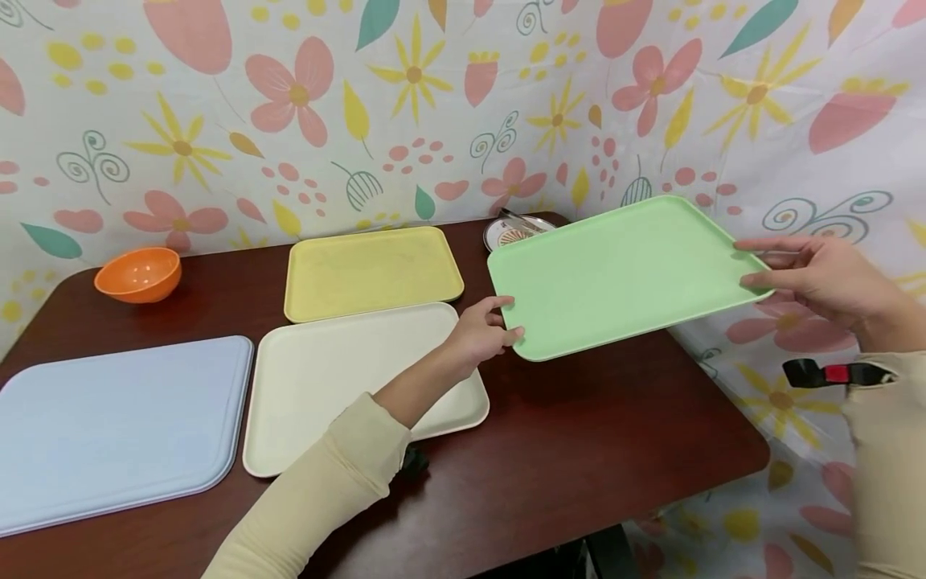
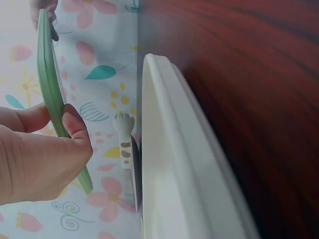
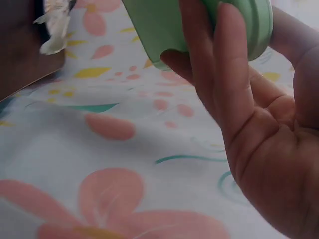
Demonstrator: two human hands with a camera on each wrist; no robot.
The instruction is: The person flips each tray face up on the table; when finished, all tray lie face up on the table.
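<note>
A light green rectangular tray (image 1: pixel 622 277) is held raised and tilted above the right part of the table. My left hand (image 1: pixel 479 331) pinches its left edge, thumb on one face and fingers on the other, as the left wrist view also shows. At the opposite end my right hand (image 1: pixel 828 281) grips the right edge near the corner. Below my left forearm lies a cream tray (image 1: pixel 318 378), partly covered by the arm. Behind that sits a yellow tray (image 1: pixel 372 269). In the right wrist view only a corner of the green tray (image 3: pixel 157 30) shows.
Light blue trays (image 1: pixel 123 426), seemingly stacked, lie at the left on the dark wooden table (image 1: pixel 579 450). An orange bowl (image 1: pixel 137 277) stands at the back left. A patterned plate (image 1: pixel 497 233) with a utensil is partly hidden behind the green tray. Floral cloth (image 1: pixel 448 96) hangs behind.
</note>
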